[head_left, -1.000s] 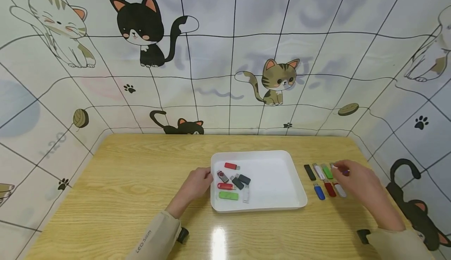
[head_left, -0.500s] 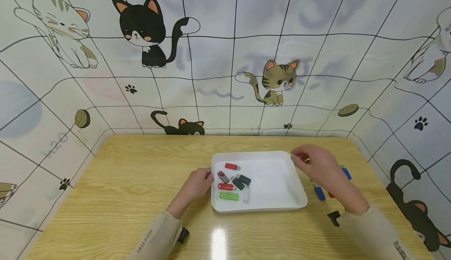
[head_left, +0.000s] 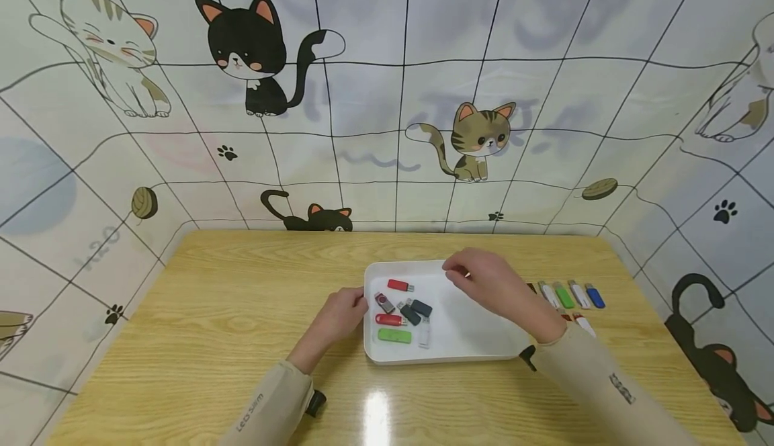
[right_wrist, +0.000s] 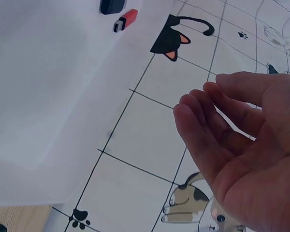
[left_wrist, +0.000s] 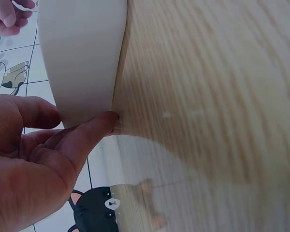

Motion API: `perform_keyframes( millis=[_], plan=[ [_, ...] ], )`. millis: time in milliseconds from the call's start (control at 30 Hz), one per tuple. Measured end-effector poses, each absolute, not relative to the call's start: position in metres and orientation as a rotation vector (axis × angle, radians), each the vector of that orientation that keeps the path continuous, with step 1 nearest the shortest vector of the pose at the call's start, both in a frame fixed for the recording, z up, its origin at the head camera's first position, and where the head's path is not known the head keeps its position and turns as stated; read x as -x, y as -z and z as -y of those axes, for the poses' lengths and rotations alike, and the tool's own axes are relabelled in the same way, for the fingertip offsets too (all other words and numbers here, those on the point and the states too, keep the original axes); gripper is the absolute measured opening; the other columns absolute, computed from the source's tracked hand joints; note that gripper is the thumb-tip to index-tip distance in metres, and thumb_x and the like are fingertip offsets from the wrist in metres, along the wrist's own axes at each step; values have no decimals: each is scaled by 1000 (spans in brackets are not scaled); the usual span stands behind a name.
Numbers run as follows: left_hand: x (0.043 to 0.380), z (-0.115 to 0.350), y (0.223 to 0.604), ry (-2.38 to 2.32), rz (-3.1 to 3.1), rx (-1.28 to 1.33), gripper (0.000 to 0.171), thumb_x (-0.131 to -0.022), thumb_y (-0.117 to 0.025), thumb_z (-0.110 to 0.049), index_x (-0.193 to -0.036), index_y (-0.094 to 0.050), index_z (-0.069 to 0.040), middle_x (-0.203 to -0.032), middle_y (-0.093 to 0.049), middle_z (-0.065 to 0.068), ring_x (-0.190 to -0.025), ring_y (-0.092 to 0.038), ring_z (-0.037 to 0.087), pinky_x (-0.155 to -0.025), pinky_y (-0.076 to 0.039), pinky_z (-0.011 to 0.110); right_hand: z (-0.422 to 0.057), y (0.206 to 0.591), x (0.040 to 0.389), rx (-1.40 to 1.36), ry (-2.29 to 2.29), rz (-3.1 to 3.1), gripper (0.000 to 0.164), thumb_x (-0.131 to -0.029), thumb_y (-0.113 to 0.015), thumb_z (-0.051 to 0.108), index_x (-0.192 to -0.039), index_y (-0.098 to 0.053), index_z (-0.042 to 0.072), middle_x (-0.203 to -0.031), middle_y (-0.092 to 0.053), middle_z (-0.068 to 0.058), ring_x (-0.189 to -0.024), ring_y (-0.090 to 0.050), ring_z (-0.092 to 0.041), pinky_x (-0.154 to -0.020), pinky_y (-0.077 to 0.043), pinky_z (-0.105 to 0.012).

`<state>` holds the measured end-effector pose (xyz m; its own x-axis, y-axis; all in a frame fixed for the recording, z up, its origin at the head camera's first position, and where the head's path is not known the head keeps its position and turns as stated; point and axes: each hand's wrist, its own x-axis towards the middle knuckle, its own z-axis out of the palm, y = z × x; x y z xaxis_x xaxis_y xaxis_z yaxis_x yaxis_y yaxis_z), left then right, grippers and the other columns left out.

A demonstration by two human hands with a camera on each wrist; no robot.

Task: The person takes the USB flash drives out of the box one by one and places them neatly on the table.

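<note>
A white rectangular tray (head_left: 450, 335) lies on the table. My left hand (head_left: 338, 313) holds its left side; in the left wrist view, the thumb and a finger pinch the tray's wall (left_wrist: 84, 63). Several USB sticks are inside, toward the left: a red stick (head_left: 398, 285), a green stick (head_left: 394, 336) and dark ones among them. Above the tray's back right part hovers my right hand (head_left: 486, 281). Its fingers are loosely curled, and nothing shows between them in the right wrist view. A red stick (right_wrist: 129, 18) lies in the tray apart from that hand.
Right of the tray, several USB sticks lie side by side in two rows, including a blue stick (head_left: 595, 297) and a green stick (head_left: 564, 296); my right forearm hides some. A cat-patterned cloth (head_left: 363, 157) encloses the back and sides of the wooden table (head_left: 242, 311).
My right hand has left the far-right end of the stick rows, where a blue stick now shows, and moved left over the tray. My left hand stays at the tray.
</note>
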<state>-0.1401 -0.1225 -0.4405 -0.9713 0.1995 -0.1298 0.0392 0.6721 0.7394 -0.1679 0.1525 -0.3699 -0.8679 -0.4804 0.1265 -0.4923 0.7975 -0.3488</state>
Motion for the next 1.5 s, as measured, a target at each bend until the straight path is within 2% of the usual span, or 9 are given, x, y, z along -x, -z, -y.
perform_keyframes(
  millis=[367,633,800,933,1100,1367,1500],
  plan=[
    [143,123,439,-1159,-2695,-184,25,-96,-45,-9,-105,-67,0,-66,-49,2,-55,-44,13,-49,-36,25,-116,393,186,-1033,-444,3137,22,-91,-65,21,-109,-71,11,-91,-61,7,-79,-52,-9,-73,-47,-28],
    [143,122,442,-1158,-2668,-194,28,-97,-45,-12,-111,-67,0,-68,-51,2,-56,-45,12,-49,-37,25,-100,410,193,-1160,-237,3180,23,-87,-69,27,-106,-72,15,-92,-61,5,-76,-52,-8,-71,-47,-27],
    [143,124,443,-1157,-2674,-204,30,-97,-45,-11,-115,-66,1,-68,-51,2,-56,-45,12,-49,-37,24,-96,415,197,-1160,-250,3266,24,-86,-70,29,-106,-72,15,-87,-58,6,-75,-51,-11,-68,-45,-26],
    [143,124,441,-1166,-2683,-218,29,-97,-45,-10,-114,-66,2,-66,-49,1,-55,-44,12,-48,-36,24,-97,417,199,-1153,-273,3296,18,-85,-72,22,-101,-72,15,-81,-55,7,-76,-50,-13,-68,-44,-28],
    [144,124,440,-1163,-2687,-220,28,-97,-46,-9,-113,-66,2,-67,-50,2,-55,-44,11,-48,-36,23,-100,417,199,-1171,-214,3248,11,-86,-70,17,-97,-71,15,-81,-55,8,-76,-49,-12,-72,-44,-28],
    [144,125,438,-1160,-2677,-205,32,-97,-45,-10,-119,-64,2,-70,-52,3,-57,-45,12,-49,-37,24,-99,414,199,-1156,-187,3245,14,-84,-72,18,-96,-67,13,-85,-54,3,-76,-47,-15,-71,-43,-30],
    [144,125,440,-1166,-2672,-205,33,-97,-45,-10,-121,-64,2,-70,-53,3,-57,-45,12,-49,-37,24,-97,416,199,-1137,-176,3262,10,-85,-71,17,-92,-64,13,-82,-52,4,-76,-47,-15,-70,-42,-29]
  ],
)
